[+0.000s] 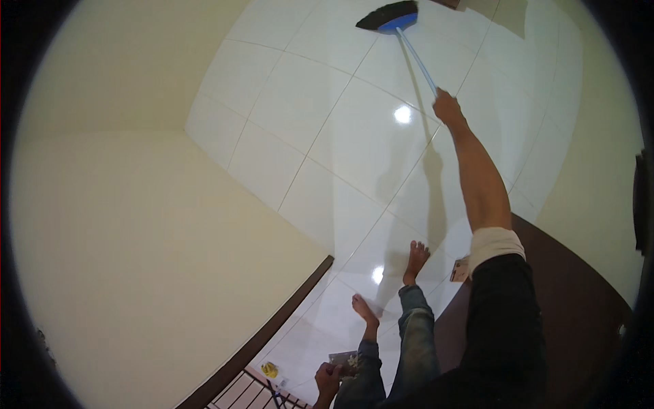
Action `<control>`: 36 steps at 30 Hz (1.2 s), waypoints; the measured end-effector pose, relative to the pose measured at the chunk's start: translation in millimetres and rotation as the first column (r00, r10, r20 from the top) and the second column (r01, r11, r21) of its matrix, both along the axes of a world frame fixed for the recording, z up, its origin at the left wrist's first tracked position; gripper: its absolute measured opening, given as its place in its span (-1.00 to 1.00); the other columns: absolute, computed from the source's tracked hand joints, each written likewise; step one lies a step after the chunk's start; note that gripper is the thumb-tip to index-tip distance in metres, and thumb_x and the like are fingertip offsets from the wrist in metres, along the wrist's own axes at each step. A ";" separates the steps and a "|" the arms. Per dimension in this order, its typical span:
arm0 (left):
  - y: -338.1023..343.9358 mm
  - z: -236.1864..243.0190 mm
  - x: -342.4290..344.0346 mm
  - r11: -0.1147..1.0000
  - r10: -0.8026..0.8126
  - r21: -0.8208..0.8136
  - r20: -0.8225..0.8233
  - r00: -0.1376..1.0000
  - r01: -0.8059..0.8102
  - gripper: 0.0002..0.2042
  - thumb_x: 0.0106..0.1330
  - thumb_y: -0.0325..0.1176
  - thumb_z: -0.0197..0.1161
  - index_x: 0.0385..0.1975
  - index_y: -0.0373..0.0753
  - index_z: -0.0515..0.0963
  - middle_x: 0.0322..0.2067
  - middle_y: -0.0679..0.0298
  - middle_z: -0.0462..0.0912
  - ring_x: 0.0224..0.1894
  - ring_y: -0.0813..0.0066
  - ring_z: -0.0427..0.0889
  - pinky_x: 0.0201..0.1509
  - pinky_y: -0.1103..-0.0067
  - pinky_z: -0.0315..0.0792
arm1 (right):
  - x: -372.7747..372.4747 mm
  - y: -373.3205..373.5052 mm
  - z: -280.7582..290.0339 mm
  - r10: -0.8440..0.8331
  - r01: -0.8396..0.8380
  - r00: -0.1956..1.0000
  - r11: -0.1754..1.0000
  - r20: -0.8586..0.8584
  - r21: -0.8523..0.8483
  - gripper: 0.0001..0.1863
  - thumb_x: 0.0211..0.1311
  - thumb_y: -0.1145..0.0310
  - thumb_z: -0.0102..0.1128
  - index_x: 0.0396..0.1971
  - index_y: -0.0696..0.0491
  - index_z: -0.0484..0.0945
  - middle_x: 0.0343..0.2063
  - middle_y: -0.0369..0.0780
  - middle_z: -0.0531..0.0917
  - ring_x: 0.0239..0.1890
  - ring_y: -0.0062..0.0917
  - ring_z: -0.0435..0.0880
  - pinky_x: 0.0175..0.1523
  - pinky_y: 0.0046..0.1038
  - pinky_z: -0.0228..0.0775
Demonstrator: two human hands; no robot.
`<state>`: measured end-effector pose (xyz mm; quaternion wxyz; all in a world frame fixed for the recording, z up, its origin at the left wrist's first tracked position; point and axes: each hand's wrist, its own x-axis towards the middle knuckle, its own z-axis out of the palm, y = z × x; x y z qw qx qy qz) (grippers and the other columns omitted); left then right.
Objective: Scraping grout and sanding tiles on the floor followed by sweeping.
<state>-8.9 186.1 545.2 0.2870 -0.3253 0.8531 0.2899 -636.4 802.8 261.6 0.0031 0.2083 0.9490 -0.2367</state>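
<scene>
My right hand (447,108), at the end of an outstretched arm, is closed around the pale blue handle of a broom (419,61). The broom's blue head (400,23) and black bristles rest on the white tiled floor at the far side. Low in the view, my left hand (328,379) is closed on the edge of a flat grey-brown pan-like piece (347,363) with pale bits on it. Its exact kind is hard to make out. My bare feet (416,258) stand on the tiles between the two hands.
A cream wall (136,238) fills the left, ending in a dark brown door frame (286,310). On the right stands a brown door panel (545,293), with a small cardboard box (460,270) beside it. A yellow item (270,369) and a black wire rack (248,394) are at lower left.
</scene>
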 end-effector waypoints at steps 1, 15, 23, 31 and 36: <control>-4.7 15.9 -0.4 1.000 -0.006 0.003 0.017 1.000 0.006 -0.64 0.22 -0.19 0.51 -0.53 -0.29 0.48 -0.61 0.17 0.52 -0.53 0.28 0.48 -0.37 0.34 0.42 | 40.5 8.5 -17.5 0.045 -0.043 0.998 0.998 -0.033 0.053 -0.40 0.44 0.33 -0.06 0.48 -0.04 0.27 0.07 0.08 0.68 0.04 0.09 0.69 0.15 0.09 0.55; 86.9 83.1 -226.9 0.990 -0.029 0.126 -0.291 0.956 0.068 -0.69 0.32 -0.27 0.43 -0.48 -0.35 0.48 -0.59 0.21 0.53 -0.49 0.42 0.48 -0.36 0.42 0.38 | 865.6 -205.2 389.9 0.042 0.131 0.739 0.970 0.672 -0.204 -0.46 0.49 0.37 0.05 0.44 -0.20 0.39 -0.26 0.07 0.71 -0.29 0.02 0.71 -0.17 -0.06 0.56; 55.7 54.1 -341.5 0.963 0.268 0.152 -0.508 0.819 -0.221 -0.76 0.33 -0.35 0.39 -0.44 -0.39 0.54 -0.51 0.13 0.63 -0.42 0.41 0.56 -0.27 0.37 0.45 | 458.4 -161.4 378.6 0.006 0.171 0.878 0.931 0.479 -0.324 -0.48 0.57 0.29 -0.06 0.47 -0.17 0.33 -0.25 0.16 0.69 -0.25 0.16 0.70 -0.17 0.06 0.51; 11.7 29.5 -509.4 0.985 0.164 0.029 -0.422 0.891 -0.168 -0.74 0.32 -0.31 0.41 -0.43 -0.38 0.56 -0.49 0.10 0.65 -0.41 0.28 0.61 -0.24 0.35 0.49 | -39.0 -139.0 226.9 0.073 -0.071 0.997 0.976 0.006 -0.206 -0.39 0.49 0.39 -0.02 0.51 -0.07 0.21 -0.23 0.12 0.74 -0.28 0.14 0.72 -0.13 0.12 0.57; 16.8 42.4 -613.5 0.995 0.065 0.093 -0.373 0.926 -0.033 -0.75 0.35 -0.34 0.39 -0.43 -0.38 0.52 -0.52 0.16 0.62 -0.45 0.43 0.53 -0.29 0.42 0.45 | -227.5 -98.6 139.3 0.052 -0.040 0.985 0.996 0.164 -0.075 -0.40 0.39 0.43 0.05 0.43 0.11 0.32 -0.03 0.04 0.69 -0.07 0.01 0.70 -0.01 -0.03 0.59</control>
